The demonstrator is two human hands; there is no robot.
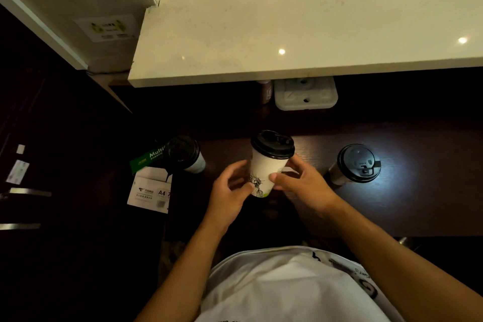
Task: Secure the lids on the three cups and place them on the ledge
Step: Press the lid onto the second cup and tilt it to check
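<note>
Three white paper cups with black lids stand on a dark wooden counter (392,212). The middle cup (266,167), printed with a statue drawing, sits between my hands and its lid (273,144) is on top. My left hand (230,191) cups its lower left side. My right hand (300,183) grips its right side, thumb on the front. The left cup (187,154) stands at the counter's left edge. The right cup (356,163) stands in a patch of light. The pale stone ledge (287,34) runs across above, with nothing on it.
A grey plastic tray (305,94) and a small dark bottle (266,93) sit under the ledge at the back. A box of A4 paper (151,188) lies left of the counter. My white shirt (287,287) fills the bottom.
</note>
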